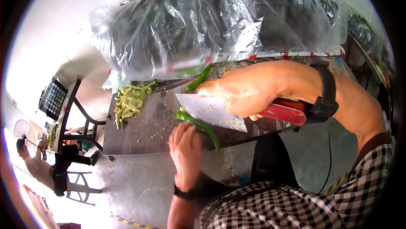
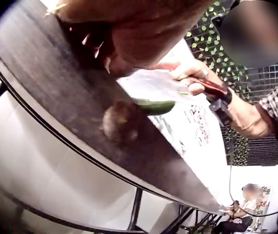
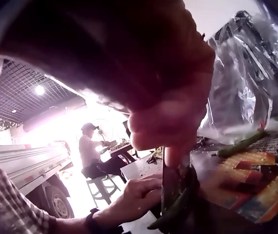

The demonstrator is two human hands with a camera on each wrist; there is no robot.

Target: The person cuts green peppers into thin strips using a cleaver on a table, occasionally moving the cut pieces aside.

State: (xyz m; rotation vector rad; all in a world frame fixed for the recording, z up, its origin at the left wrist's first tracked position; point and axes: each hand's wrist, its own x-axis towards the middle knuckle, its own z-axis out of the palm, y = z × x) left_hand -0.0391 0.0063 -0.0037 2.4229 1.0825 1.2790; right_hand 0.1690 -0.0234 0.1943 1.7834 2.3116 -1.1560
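Observation:
The right hand [image 1: 249, 87] grips a cleaver by its red handle [image 1: 284, 111], its fingers also over the top of the broad blade [image 1: 211, 110]. A green pepper [image 1: 205, 128] lies along the blade's near side, by the table's front edge. At the pepper's left end is the left hand [image 1: 185, 146], its fingertips touching or very near it. In the right wrist view the blade [image 3: 170, 187] stands beside the pepper [image 3: 178, 207], with the left hand [image 3: 136, 195] just behind. The left wrist view shows the pepper [image 2: 156, 107] past the left hand [image 2: 148, 29].
Cut pepper pieces [image 1: 133, 102] lie heaped on the table [image 1: 127, 142] at the left. Another green pepper [image 1: 198, 79] lies beyond the right hand. Clear plastic sheeting [image 1: 177, 30] covers the back. A seated person [image 1: 42, 165] works at another table on the far left.

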